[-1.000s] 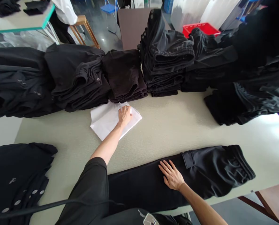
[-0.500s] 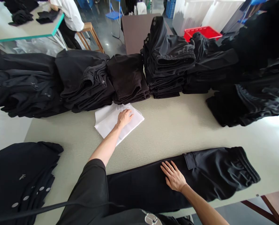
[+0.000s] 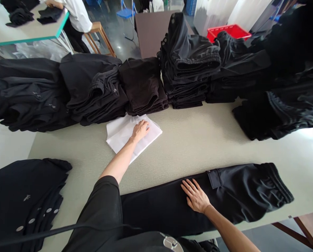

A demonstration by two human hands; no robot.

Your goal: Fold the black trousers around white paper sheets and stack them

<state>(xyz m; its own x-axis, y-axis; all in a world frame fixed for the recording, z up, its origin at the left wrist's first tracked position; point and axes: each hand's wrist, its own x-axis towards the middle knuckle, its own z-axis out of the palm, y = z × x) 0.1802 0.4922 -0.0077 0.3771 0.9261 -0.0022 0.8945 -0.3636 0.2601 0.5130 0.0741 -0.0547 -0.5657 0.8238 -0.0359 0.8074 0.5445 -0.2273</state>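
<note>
"Head view is up at my end. What have the hands got, before I advise anything?"

"I see the left hand (image 3: 140, 130) reaching forward over white sheets (image 3: 118, 135), fingers slightly bent; I cannot tell whether it pinches one or only rests there. The right hand (image 3: 197, 196) lies spread and relaxed on black trousers (image 3: 167, 206), grasping nothing"

"How do the trousers lie?"

"Under the right hand, on the side nearest the body. Their pocket flap (image 3: 214, 179) sits just right of that hand, the gathered waistband (image 3: 280, 183) farther right; the leg runs leftward until the left sleeve (image 3: 101, 203) hides it. The cloth looks smooth left of the right hand, rumpled right of it"

"So what would you ask for?"

"Light, even pressure from the right palm, I judge, with rumples eased toward the waistband. If a sheet is to come away, I'd have the left fingers part one by its corner, since they look thin, and draw it clear of the brown-black stack (image 3: 144, 85) just beyond that hand"

"Anything in the way?"

"A dark cord (image 3: 53, 231) crosses in front of the left sleeve; I'd keep it off the cloth"
</note>
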